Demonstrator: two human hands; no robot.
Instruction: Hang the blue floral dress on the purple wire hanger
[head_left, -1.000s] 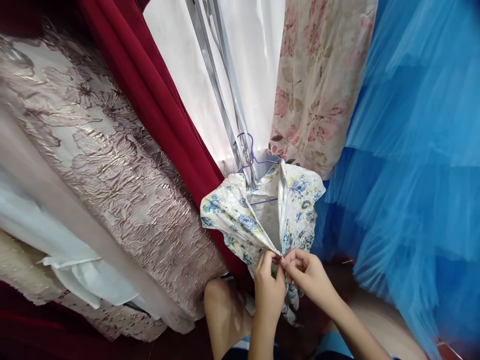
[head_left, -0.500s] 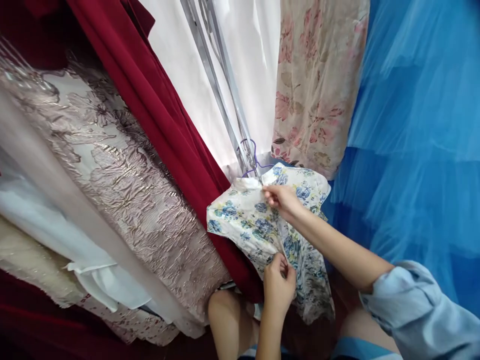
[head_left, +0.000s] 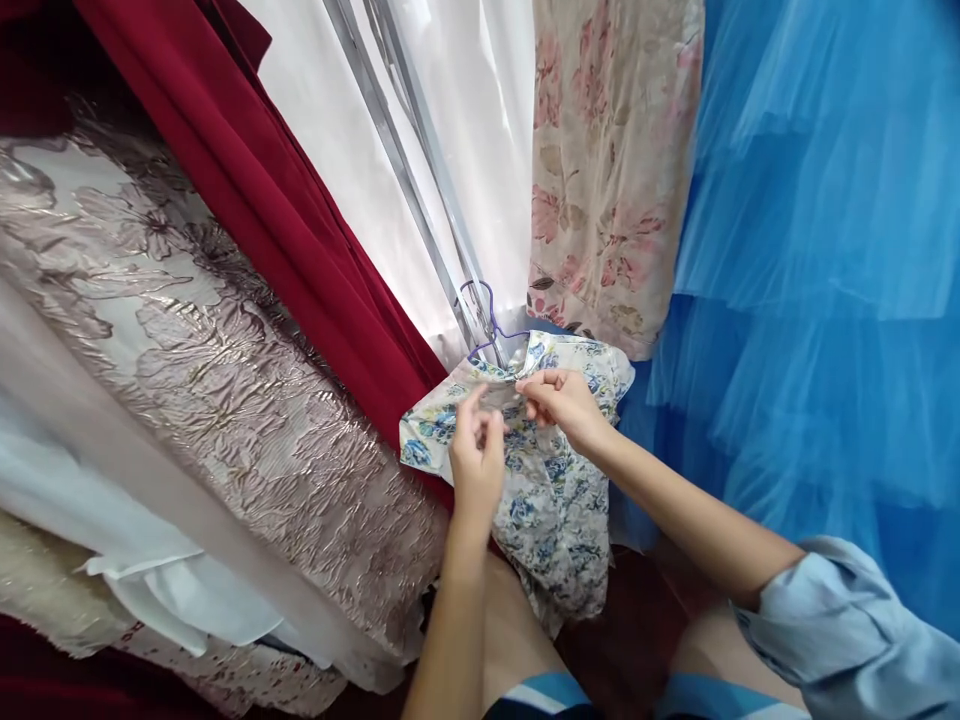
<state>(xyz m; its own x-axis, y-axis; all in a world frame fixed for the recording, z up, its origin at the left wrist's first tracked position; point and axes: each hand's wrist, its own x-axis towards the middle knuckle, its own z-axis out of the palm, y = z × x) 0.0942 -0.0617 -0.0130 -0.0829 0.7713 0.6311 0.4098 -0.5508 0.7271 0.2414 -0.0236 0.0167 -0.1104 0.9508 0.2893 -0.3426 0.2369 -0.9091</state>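
A white sleeveless dress with blue flowers (head_left: pixel 551 480) hangs on a purple hanger (head_left: pixel 489 300), low in front of me. My right hand (head_left: pixel 562 408) pinches the dress at the middle of its neckline, thumb and forefinger together. Just left of it, my left hand (head_left: pixel 478 455) is raised over the chest of the dress, with its fingers bent and apart and nothing visible in them. Whether its fingertips touch the fabric, I cannot tell. What small part of the neckline sits between the right fingertips is hidden.
Metal rack bars (head_left: pixel 420 170) run down to the hanger before a white cloth (head_left: pixel 480 130). A dark red garment (head_left: pixel 277 230) and a pinkish embossed one (head_left: pixel 225 400) hang left. On the right are a pink-flowered garment (head_left: pixel 607 180) and a blue tulle skirt (head_left: pixel 810 300).
My left hand has let go of the lower front of the dress and moved up and left beside the neckline. The right hand keeps its pinch. The view has shifted slightly.
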